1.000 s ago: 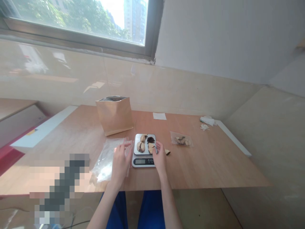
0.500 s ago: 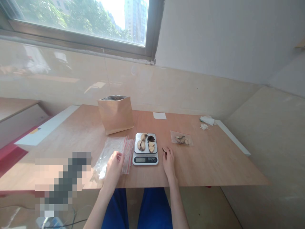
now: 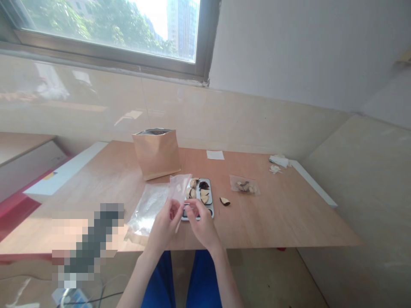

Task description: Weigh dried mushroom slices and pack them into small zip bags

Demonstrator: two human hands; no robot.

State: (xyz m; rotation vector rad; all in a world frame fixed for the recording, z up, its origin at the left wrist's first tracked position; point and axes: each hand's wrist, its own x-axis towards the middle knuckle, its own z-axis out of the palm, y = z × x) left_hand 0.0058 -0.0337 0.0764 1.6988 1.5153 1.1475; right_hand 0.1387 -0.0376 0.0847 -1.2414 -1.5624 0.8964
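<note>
Between my hands a clear zip bag point(image 3: 179, 185) stands up over the left side of the kitchen scale point(image 3: 211, 214). My left hand point(image 3: 163, 222) is closed on its lower part. My right hand point(image 3: 204, 224) comes in from the other side, thumb and fingers pinched at the bag's edge, in front of the scale's display. Several dried, pale pieces point(image 3: 204, 196) and a dark piece point(image 3: 204, 185) rest on the scale's plate. To its right, one dried piece with a dark rim point(image 3: 225, 201) lies loose on the table.
More clear plastic bags point(image 3: 149, 209) lie flat left of the scale. An open brown paper pouch point(image 3: 157, 154) stands behind them. On the right is a filled clear bag point(image 3: 245, 186). White paper point(image 3: 215, 155) and crumpled white scraps point(image 3: 278, 161) lie toward the wall.
My right hand has left the dried piece on the table and moved left to the bag. My left hand has lifted a zip bag from the pile and shifted right, partly covering the scale.
</note>
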